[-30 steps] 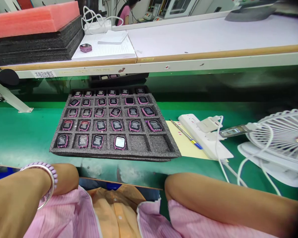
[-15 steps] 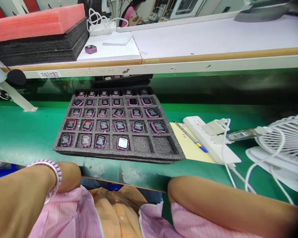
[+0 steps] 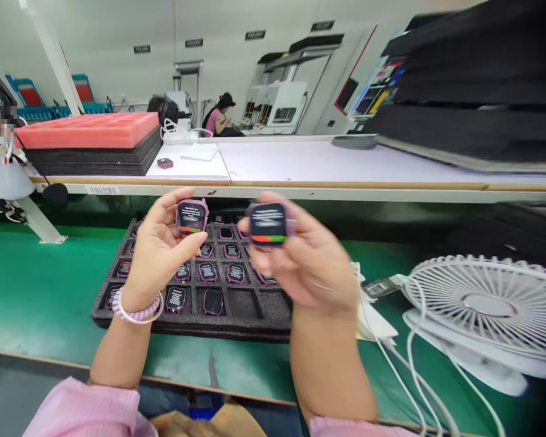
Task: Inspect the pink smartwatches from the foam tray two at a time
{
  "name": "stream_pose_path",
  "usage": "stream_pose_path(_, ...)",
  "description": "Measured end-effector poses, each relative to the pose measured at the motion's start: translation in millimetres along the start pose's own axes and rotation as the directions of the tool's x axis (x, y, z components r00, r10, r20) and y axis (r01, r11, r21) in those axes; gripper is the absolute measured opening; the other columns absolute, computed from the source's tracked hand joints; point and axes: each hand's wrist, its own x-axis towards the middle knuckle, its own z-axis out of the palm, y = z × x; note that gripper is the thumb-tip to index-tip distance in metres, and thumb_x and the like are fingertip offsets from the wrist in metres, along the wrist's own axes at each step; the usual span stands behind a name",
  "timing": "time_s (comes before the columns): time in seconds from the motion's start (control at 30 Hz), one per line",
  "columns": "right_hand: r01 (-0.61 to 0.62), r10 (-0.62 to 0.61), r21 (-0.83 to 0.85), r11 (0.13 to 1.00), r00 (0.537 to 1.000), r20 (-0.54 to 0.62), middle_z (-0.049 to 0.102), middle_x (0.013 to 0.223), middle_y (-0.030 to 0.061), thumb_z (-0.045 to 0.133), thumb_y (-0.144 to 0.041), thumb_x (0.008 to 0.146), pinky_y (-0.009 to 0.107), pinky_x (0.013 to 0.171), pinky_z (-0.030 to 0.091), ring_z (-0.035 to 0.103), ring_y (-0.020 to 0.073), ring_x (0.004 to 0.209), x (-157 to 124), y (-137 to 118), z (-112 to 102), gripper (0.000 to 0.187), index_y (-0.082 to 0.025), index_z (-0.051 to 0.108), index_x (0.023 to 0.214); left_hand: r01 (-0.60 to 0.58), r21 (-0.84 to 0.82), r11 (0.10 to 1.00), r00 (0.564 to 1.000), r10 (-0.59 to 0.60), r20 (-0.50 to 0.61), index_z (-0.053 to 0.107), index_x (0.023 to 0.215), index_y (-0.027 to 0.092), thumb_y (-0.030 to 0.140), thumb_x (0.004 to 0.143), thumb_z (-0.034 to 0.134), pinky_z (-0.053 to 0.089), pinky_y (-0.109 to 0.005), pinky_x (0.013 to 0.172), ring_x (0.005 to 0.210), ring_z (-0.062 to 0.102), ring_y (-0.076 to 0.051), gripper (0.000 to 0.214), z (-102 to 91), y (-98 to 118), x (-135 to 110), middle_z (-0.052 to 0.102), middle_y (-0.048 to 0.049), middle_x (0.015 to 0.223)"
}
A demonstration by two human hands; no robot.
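My left hand [image 3: 157,252] is raised above the dark foam tray [image 3: 264,325] and pinches a pink smartwatch body [image 3: 192,216] with its lit screen facing me. My right hand [image 3: 309,261] holds a second pink smartwatch body [image 3: 267,223], slightly blurred, beside the first. The tray lies on the green belt [image 3: 40,285] below both hands. Several more watch bodies [image 3: 208,271] sit in its cells. The two cells at the near right are bare foam. A beaded bracelet and a bangle circle my left wrist.
A white desk fan [image 3: 486,306] and white cables [image 3: 414,376] lie right of the tray. Behind, a white shelf [image 3: 346,164] carries a pink and black foam stack [image 3: 88,142], papers and one loose watch body [image 3: 165,162]. Another person [image 3: 221,115] sits far back.
Both hands came up from my lap, each holding a watch body. The view tilted up and shows the room behind. The lit screen in the tray's front row has gone dark.
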Motion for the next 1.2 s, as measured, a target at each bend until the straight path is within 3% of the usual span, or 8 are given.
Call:
stream_pose_path(0.13, -0.051, 0.055, 0.155, 0.987, 0.998, -0.02, 0.073, 0.124, 0.0082, 0.091, -0.027, 0.08, 0.03, 0.077, 0.064, 0.074, 0.0167, 0.083, 28.6, 16.8, 3.3, 0.062, -0.026, 0.064, 0.136, 0.076, -0.084, 0.994, 0.996, -0.071, 0.053, 0.06, 0.13, 0.024, 0.019, 0.078, 0.083, 0.059, -0.015, 0.064, 0.081, 0.068, -0.011, 0.057, 7.3, -21.1, 20.0, 0.069, -0.0042, 0.108)
stream_pose_path(0.23, -0.078, 0.086, 0.178, 0.981, 0.996, -0.037, 0.074, 0.121, 0.0083, 0.089, -0.021, 0.077, 0.027, 0.072, 0.062, 0.073, 0.0155, 0.079, 36.2, 25.3, 2.4, 0.064, -0.023, 0.062, 0.135, 0.082, -0.103, 0.991, 0.996, -0.077, 0.055, 0.059, 0.131, 0.023, 0.017, 0.076, 0.081, 0.059, -0.015, 0.066, 0.077, 0.067, -0.009, 0.059, 6.4, -30.0, 22.0, 0.07, -0.0041, 0.11)
stream_pose_path(0.4, -0.042, 0.053, 0.169, 0.985, 0.997, -0.063, 0.075, 0.108, 0.0053, 0.09, -0.02, 0.075, 0.025, 0.063, 0.057, 0.064, 0.0106, 0.065, 35.6, 25.2, 3.8, 0.055, -0.023, 0.063, 0.123, 0.129, -0.073, 0.989, 0.992, -0.128, 0.018, 0.063, 0.127, 0.023, 0.022, 0.078, 0.082, 0.058, -0.016, 0.058, 0.063, 0.065, -0.007, 0.053, 7.6, -26.6, 19.9, 0.07, -0.002, 0.101)
stream_pose_path(0.6, -0.011, 0.028, 0.143, 0.99, 0.993, -0.118, 0.07, 0.096, 0.0017, 0.086, -0.019, 0.069, 0.027, 0.061, 0.053, 0.06, 0.0117, 0.064, 35.7, 23.9, 8.0, 0.055, -0.023, 0.062, 0.119, 0.207, -0.144, 0.968, 0.976, -0.193, 0.105, 0.058, 0.136, 0.021, 0.025, 0.082, 0.078, 0.069, -0.025, 0.072, 0.072, 0.076, -0.013, 0.057, 13.2, -22.3, 17.4, 0.074, -0.007, 0.115)
stream_pose_path(0.7, 0.003, 0.018, 0.141, 0.99, 0.989, -0.148, 0.067, 0.089, -0.0007, 0.086, -0.021, 0.069, 0.025, 0.059, 0.05, 0.057, 0.0105, 0.062, 36.4, 24.7, 9.3, 0.055, -0.021, 0.062, 0.118, 0.237, -0.154, 0.959, 0.969, -0.223, 0.106, 0.06, 0.136, 0.019, 0.026, 0.082, 0.076, 0.069, -0.025, 0.071, 0.072, 0.078, -0.015, 0.056, 14.1, -21.3, 16.8, 0.074, -0.0073, 0.115)
stream_pose_path(1.03, 0.054, -0.032, 0.109, 0.993, 0.98, -0.196, 0.064, 0.088, -0.0015, 0.093, -0.03, 0.071, 0.02, 0.051, 0.041, 0.05, 0.006, 0.055, 39.3, 30.7, 11.7, 0.049, -0.02, 0.065, 0.11, 0.262, -0.177, 0.949, 0.964, -0.248, 0.1, 0.066, 0.128, 0.018, 0.031, 0.083, 0.079, 0.068, -0.022, 0.062, 0.064, 0.077, -0.015, 0.049, 15.5, -21.1, 18.5, 0.077, -0.004, 0.099)
stream_pose_path(1.2, 0.05, -0.035, 0.09, 0.995, 0.985, -0.167, 0.062, 0.085, -0.0019, 0.089, -0.026, 0.071, 0.022, 0.054, 0.045, 0.052, 0.0083, 0.058, 38.8, 28.8, 12.7, 0.049, -0.021, 0.065, 0.113, 0.282, -0.204, 0.937, 0.959, -0.269, 0.09, 0.065, 0.13, 0.018, 0.03, 0.08, 0.079, 0.069, -0.024, 0.063, 0.065, 0.077, -0.016, 0.054, 15.2, -21.1, 18.4, 0.076, -0.0039, 0.1)
